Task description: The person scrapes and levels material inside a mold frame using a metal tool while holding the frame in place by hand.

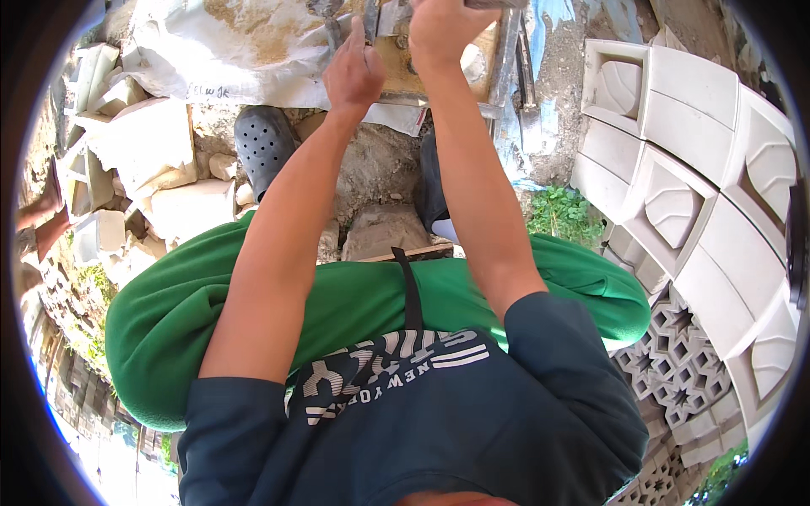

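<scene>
Both my arms reach forward to the top edge of the view. My left hand (pixel 354 74) is closed with its index finger pointing away, beside a grey metal-looking piece (pixel 333 32); what it grips, if anything, is hidden. My right hand (pixel 445 32) is closed at the upper edge, and a grey object (pixel 496 3) sticks out on its right; its kind is cut off by the frame. Beneath the hands is a yellowish-brown tray-like board (pixel 483 83) with a grey metal rim, holding a whitish round lump (pixel 473 63).
A white plastic sheet (pixel 169 55) with sandy material lies at the upper left. Broken pale blocks (pixel 190 211) stand left of my grey clog (pixel 261 148). A dark metal bar (pixel 526 72) lies right of the board. Cast white blocks (pixel 688 110) are stacked at the right.
</scene>
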Demonstrator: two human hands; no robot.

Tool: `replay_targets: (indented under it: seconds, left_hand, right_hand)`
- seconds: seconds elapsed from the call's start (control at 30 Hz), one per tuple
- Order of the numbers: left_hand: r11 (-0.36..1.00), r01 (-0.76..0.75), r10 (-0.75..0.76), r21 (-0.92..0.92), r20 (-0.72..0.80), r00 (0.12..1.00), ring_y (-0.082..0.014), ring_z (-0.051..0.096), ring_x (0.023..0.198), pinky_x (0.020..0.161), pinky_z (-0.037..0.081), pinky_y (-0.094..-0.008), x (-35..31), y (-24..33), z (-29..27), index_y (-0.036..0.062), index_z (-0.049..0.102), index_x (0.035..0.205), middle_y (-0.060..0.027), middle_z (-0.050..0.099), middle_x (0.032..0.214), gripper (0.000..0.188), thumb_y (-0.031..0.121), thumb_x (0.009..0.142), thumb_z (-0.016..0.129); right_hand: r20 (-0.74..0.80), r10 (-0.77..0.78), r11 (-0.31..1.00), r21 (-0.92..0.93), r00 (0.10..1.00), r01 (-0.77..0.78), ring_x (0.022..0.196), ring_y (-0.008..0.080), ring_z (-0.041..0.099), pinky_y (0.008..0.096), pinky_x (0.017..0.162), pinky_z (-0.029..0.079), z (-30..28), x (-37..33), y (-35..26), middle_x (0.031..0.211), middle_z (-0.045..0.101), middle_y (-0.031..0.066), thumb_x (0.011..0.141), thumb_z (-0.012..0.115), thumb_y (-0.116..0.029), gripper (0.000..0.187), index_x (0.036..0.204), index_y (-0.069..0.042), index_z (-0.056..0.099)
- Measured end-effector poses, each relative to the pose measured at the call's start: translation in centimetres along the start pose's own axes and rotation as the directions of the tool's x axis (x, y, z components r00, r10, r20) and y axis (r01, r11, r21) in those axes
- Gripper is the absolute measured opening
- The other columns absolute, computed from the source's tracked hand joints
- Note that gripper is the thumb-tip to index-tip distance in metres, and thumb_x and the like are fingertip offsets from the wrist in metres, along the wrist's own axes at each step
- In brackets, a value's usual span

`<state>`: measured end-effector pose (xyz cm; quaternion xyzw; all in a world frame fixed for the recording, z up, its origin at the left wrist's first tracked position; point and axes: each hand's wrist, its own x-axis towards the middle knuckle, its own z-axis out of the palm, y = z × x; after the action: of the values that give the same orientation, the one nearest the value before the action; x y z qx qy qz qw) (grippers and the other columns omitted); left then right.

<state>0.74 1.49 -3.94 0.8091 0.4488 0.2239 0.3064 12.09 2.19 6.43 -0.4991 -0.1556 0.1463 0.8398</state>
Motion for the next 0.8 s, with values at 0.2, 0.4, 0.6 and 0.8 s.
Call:
replay_targets:
  seconds: [0.2,0.4,0.6,0.8]
  left_hand:
    - [0.999,0.014,-0.013,0.032,-0.034,0.999,-0.0360,0.062,0.092,0.080,0.049,-0.0456,0.4,-1.1,-0.4,0.0032,0.046,0.138,-0.0178,0.066,0.105,0.054,0.022,0.087,0.041]
    - [0.996,0.076,-0.077,0.050,0.013,0.997,-0.0366,0.063,0.091,0.080,0.049,-0.0452,-0.4,-0.7,-0.4,0.0045,0.047,0.138,-0.0195,0.067,0.102,0.054,0.024,0.088,0.041]
    - [0.999,0.050,-0.050,0.007,-0.015,0.999,-0.0356,0.061,0.097,0.083,0.047,-0.0464,0.1,-0.6,-0.2,0.0066,0.045,0.139,-0.0190,0.066,0.105,0.054,0.025,0.088,0.041]
    - [0.997,0.070,-0.070,-0.009,-0.031,0.997,-0.0340,0.062,0.094,0.082,0.048,-0.0462,-0.3,-1.1,-1.0,0.0073,0.045,0.138,-0.0175,0.067,0.101,0.053,0.024,0.087,0.043]
  right_hand:
    - [-0.081,0.043,0.986,-0.155,0.996,-0.055,0.046,0.0074,0.042,0.0258,0.043,0.032,2.0,0.3,-6.0,0.054,0.045,-0.0022,0.087,0.056,-0.010,0.028,0.061,-0.008,0.045]
    - [-0.100,-0.154,0.956,-0.265,0.983,0.123,0.048,0.0061,0.040,0.0253,0.044,0.032,1.7,0.6,-0.3,0.058,0.045,-0.0040,0.084,0.061,-0.009,0.023,0.065,-0.004,0.050]
    - [0.129,0.052,0.999,0.008,0.990,-0.054,0.046,0.0048,0.039,0.0238,0.043,0.029,0.5,0.7,-4.0,0.053,0.043,-0.0035,0.085,0.058,-0.007,0.029,0.058,-0.009,0.047]
    - [0.236,0.101,0.972,-0.233,0.967,-0.045,0.042,0.0068,0.036,0.0255,0.042,0.028,3.3,0.0,-4.8,0.049,0.041,-0.0023,0.087,0.054,-0.008,0.036,0.054,-0.010,0.041]
